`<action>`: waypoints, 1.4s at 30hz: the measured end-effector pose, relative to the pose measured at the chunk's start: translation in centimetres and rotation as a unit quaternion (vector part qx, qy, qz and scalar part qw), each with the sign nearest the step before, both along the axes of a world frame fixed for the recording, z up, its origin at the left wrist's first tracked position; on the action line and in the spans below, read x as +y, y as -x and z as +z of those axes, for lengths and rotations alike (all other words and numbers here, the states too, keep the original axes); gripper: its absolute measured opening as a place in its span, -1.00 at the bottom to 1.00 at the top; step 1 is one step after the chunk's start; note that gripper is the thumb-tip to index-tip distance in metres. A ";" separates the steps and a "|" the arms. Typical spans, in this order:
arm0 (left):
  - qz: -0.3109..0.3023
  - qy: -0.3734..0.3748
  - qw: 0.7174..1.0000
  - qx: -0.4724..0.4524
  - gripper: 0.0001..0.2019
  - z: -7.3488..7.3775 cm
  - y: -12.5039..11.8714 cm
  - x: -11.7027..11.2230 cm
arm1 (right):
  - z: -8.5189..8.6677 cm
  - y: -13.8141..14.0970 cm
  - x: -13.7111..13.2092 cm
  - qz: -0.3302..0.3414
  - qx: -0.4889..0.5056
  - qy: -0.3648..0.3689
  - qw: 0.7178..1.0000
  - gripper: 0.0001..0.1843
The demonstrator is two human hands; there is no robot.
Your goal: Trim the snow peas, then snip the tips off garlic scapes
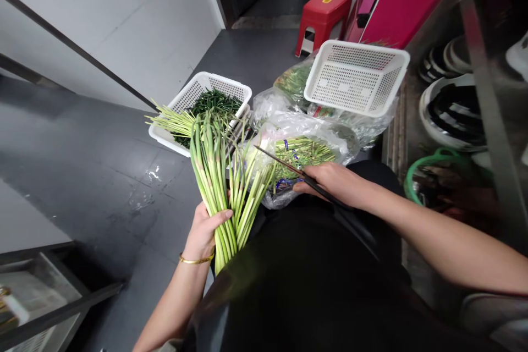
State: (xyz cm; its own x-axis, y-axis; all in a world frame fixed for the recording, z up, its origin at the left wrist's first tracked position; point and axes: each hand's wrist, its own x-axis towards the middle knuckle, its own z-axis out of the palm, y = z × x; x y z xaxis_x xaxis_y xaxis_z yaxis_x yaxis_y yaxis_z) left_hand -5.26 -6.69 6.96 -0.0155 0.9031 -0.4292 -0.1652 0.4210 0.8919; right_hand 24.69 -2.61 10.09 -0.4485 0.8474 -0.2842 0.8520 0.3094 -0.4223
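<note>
My left hand (pixel 205 226) is closed around a bunch of long green garlic scapes (pixel 214 187), held upright in front of my lap with their upper ends fanned out. My right hand (pixel 330 179), fingers wrapped round a dark handle, grips a thin-bladed knife (pixel 280 160). Its blade points left toward the bunch, apart from my left hand. Just beyond lies an open clear plastic bag (pixel 305 126) with more green stalks (pixel 311 149) bound with blue-printed tape. Behind the bunch, a white perforated basket (pixel 237 83) holds dark green pieces (pixel 214 102) and pale green stems (pixel 173 120).
A second white basket (pixel 350 78) rests tilted on the bags, near a red stool (pixel 330 3). At right, a shelf frame (pixel 480 66) stands over a green basket (pixel 412 173) and a white tub (pixel 427 104). The grey floor (pixel 124 148) is wet at left.
</note>
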 end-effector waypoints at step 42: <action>0.028 -0.005 0.997 0.072 -0.68 -0.2 -1.5 0.5 | -1.6 2.4 -4.3 0.051 -0.007 0.056 0.997 -0.46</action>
State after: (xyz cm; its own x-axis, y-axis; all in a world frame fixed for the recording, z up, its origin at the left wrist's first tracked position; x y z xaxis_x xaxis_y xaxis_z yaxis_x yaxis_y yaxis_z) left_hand -3.81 -6.23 6.73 -0.1272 0.9029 -0.4106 -0.0578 0.4065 0.9118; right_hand 22.33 -6.93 8.52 -0.5254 0.7605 -0.3815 0.8248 0.3453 -0.4477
